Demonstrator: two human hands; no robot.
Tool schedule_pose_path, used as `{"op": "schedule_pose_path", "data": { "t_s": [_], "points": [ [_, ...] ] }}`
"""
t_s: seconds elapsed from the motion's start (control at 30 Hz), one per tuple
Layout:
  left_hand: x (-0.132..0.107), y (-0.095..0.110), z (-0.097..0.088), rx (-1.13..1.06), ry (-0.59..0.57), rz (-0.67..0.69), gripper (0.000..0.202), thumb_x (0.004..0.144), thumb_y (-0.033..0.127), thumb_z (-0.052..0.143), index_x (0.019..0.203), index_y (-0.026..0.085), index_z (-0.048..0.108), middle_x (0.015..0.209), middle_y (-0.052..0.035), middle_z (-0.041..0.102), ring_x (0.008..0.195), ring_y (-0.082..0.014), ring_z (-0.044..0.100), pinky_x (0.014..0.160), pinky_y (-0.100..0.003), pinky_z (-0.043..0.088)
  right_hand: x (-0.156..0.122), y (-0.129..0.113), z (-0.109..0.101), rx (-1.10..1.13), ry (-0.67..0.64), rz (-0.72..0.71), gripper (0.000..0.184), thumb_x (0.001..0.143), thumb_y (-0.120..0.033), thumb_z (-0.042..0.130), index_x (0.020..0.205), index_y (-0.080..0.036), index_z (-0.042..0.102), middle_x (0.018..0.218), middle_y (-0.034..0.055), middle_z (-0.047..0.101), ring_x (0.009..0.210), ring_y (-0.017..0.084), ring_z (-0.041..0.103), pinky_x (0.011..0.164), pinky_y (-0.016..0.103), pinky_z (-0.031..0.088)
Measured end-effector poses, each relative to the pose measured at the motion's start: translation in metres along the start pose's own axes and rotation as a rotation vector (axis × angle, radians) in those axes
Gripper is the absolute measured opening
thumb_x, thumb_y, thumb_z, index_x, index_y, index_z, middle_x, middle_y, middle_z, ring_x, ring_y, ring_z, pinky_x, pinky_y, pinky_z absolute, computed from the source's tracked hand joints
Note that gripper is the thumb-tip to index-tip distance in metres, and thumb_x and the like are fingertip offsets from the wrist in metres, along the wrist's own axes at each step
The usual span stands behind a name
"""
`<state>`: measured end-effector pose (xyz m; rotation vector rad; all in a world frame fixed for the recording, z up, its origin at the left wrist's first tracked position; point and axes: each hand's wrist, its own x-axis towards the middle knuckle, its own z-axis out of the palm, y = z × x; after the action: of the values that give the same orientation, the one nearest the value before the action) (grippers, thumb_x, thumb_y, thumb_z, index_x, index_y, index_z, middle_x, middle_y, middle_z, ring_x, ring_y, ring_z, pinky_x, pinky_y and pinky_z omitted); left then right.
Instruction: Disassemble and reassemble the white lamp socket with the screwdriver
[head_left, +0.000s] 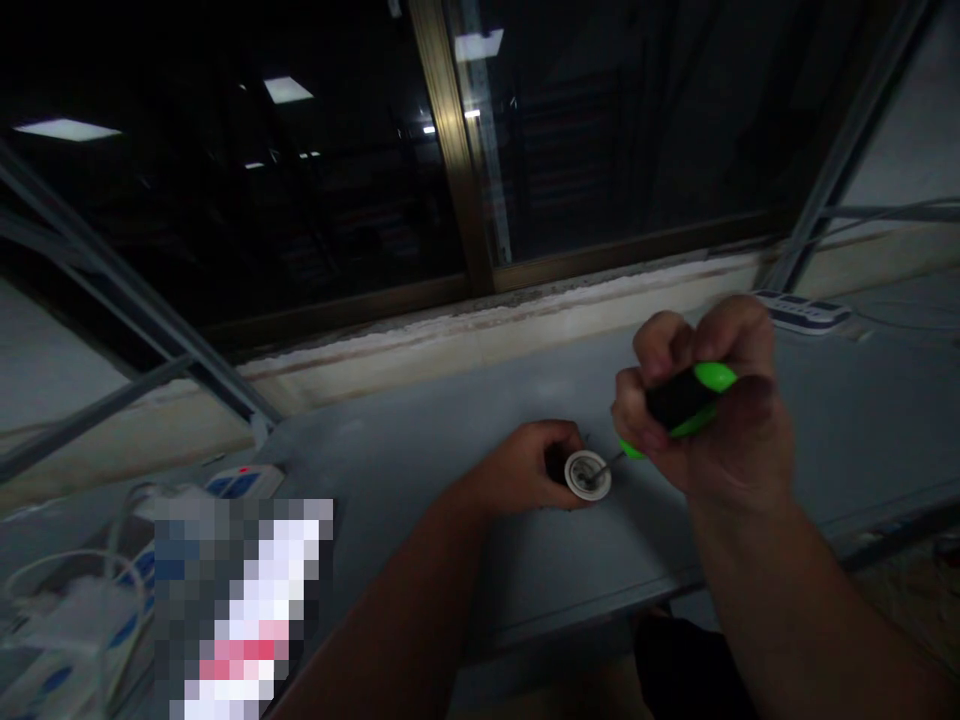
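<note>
Screwdriver (681,402) clenched in my right hand (701,400), tip in white round fitting (587,475); my left hand (521,467) grips it, steadying it against the tip.

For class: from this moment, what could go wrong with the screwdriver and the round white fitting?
The screwdriver in the right hand could slip out of the white round fitting and jab the left hand, which grips the fitting just behind the tip. The fitting seems held by hand rather than braced on the table, so it might twist under pressure. The dim light could also make small parts inside the fitting hard to see.
</note>
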<state>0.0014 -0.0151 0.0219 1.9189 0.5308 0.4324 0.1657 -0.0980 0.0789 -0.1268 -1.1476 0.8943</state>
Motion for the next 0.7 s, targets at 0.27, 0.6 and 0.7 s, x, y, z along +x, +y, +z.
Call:
{"op": "schedule_pose_path", "data": {
  "t_s": [0.27, 0.6, 0.7],
  "points": [
    [0.001, -0.003, -0.001, 0.061, -0.015, 0.058, 0.035, 0.068, 0.029, 0.085, 0.09, 0.014, 0.063, 0.086, -0.0029, 0.065, 0.079, -0.0159, 0.059, 0.071, -0.028, 0.046, -0.008, 0.0, 0.001, -0.068, 0.127, 0.131, 0.035, 0.102, -0.052, 0.041, 0.101, -0.026, 0.064, 0.061, -0.002, 0.056, 0.047, 0.013, 0.05, 0.046, 0.027, 0.046],
    [0.002, -0.005, -0.003, 0.13, -0.002, 0.148, 0.035, 0.069, 0.027, 0.084, 0.097, 0.014, 0.067, 0.089, -0.0036, 0.067, 0.08, -0.0169, 0.062, 0.073, -0.029, 0.048, -0.011, 0.006, 0.0, -0.133, 0.12, 0.001, 0.019, 0.096, -0.04, 0.059, 0.093, -0.024, 0.069, 0.083, 0.0026, 0.059, 0.071, 0.017, 0.064, 0.05, 0.028, 0.051],
    [0.002, -0.006, -0.003, 0.179, 0.022, 0.173, 0.034, 0.069, 0.027, 0.084, 0.095, 0.015, 0.069, 0.09, -0.0043, 0.069, 0.081, -0.0175, 0.063, 0.075, -0.029, 0.049, -0.011, 0.004, 0.0, -0.026, 0.121, 0.071, 0.033, 0.104, -0.046, 0.04, 0.094, -0.027, 0.065, 0.056, -0.0027, 0.051, 0.045, 0.012, 0.048, 0.041, 0.023, 0.041]
  ]
}}
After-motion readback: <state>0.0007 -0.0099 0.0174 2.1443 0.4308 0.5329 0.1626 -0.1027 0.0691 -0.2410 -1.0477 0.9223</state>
